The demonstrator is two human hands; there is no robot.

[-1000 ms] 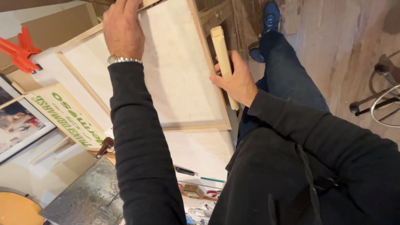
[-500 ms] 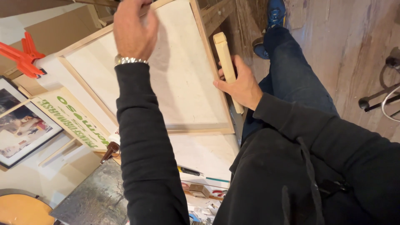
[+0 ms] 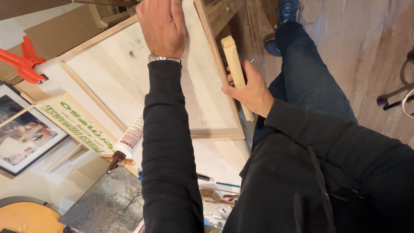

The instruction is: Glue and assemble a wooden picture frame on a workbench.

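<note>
1. a pale wooden bar is held in the right hand; its grip is closed around the lower half of the bar, which is kept just beside the right edge of a wooden-framed canvas, beyond the desk's edge and above the floor.
2. the canvas is laid back-side up on the desk, with its wooden frame seen all round.
3. the left hand is pressed flat on the upper part of the canvas, fingers together and holding nothing; a metal wristwatch is worn at the cuff of the black sleeve.
4. a glue cartridge with a brown nozzle is seen lying just left of the left forearm, partly on a printed cardboard strip.
5. an orange clamp is seen at the far left, a framed picture below it, and a small landscape painting nearer the body.
6. a blue shoe is seen on the wooden floor.
</note>
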